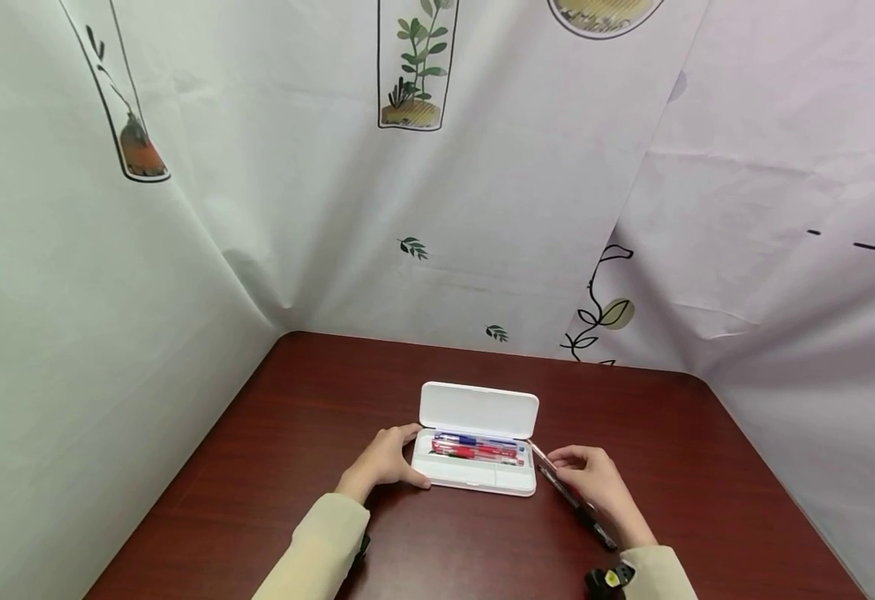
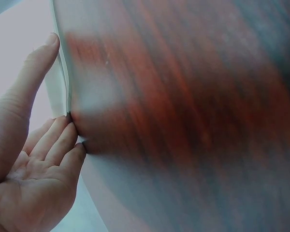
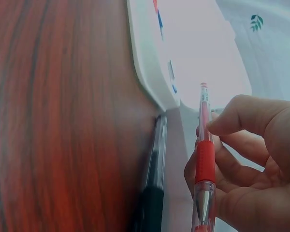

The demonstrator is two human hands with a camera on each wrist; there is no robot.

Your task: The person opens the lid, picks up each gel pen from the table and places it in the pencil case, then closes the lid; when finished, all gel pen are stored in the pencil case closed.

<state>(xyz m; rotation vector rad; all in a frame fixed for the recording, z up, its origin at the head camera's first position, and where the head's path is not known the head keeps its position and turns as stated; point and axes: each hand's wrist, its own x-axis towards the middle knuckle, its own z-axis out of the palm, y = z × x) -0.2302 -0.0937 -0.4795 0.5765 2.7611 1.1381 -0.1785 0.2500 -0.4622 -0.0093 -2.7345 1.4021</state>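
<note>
A white pencil case (image 1: 437, 473) lies on the table with its lid (image 1: 478, 410) raised at the back. Inside it are blue pens and red pens (image 1: 475, 452). At its left end my left hand (image 1: 383, 458) holds the case, thumb at the front edge and fingers near the back corner; the left wrist view shows the thumb (image 2: 41, 60) on the rim. My right hand (image 1: 595, 479) pinches a red pen (image 3: 205, 162) with a clear barrel, just right of the case. Below it, a black pen (image 3: 152, 203) lies on the table, its tip end close to the case's corner.
The dark red wooden table (image 1: 317, 400) is bounded by white printed cloth (image 1: 317, 200) at the back and both sides. A dark wrist device (image 1: 608, 580) sits at the right sleeve.
</note>
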